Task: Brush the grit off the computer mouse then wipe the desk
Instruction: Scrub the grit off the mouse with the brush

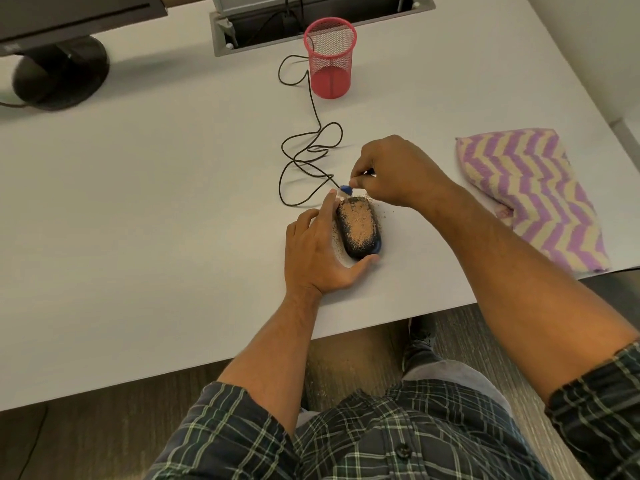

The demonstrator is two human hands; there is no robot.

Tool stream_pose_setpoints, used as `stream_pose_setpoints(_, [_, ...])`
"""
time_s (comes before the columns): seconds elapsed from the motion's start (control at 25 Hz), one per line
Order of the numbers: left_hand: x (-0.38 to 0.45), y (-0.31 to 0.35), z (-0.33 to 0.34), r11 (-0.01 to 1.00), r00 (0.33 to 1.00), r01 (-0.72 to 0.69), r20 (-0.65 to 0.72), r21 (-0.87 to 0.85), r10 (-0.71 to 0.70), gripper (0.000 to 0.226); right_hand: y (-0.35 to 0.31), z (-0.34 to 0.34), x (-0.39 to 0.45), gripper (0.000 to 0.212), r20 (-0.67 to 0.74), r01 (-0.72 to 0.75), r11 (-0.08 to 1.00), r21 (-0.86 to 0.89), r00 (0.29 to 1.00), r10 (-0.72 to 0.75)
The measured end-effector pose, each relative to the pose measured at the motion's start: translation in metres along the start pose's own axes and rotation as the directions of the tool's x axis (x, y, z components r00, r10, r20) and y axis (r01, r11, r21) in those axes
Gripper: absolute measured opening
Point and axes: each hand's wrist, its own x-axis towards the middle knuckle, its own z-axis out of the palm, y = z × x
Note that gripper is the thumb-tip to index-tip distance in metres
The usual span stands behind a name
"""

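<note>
Item 1: wired computer mouse, dark, lying lengthwise near the front edge of the white desk. Its top is coated with tan grit; loose grains lie on the desk close around it.

Item 2: mouse cable, black, running in loose loops from the mouse's far end toward the cable hatch at the desk's back.

Item 3: left hand, steadying the mouse, fingers straight along its left side, thumb curled around its near end.

Item 4: right hand, fingers pinched on a small brush; the brush's blue tip sits at the mouse's far end.

Item 5: purple-and-cream chevron cloth, folded, on the desk's right part, apart from both hands.

Item 6: red mesh pen cup, upright, beyond the cable loops.

Item 7: monitor base, black, far left.
</note>
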Motion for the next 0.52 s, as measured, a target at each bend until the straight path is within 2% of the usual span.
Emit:
stream_pose_setpoints(0.16, [0.0001,0.0005,0.0000,1.000,1.000,0.010,0.006,0.006,-0.010,0.120,-0.0046,0.0028,0.0001,0.016,0.087,-0.023,1.000,-0.018,0.996,0.025])
stream_pose_setpoints(0.52, [0.0003,0.0000,-0.0007,1.000,1.000,0.010,0.025,0.007,-0.010,0.123,0.0004,-0.0052,0.0036,0.022,0.094,-0.026,0.996,-0.084,0.995,0.033])
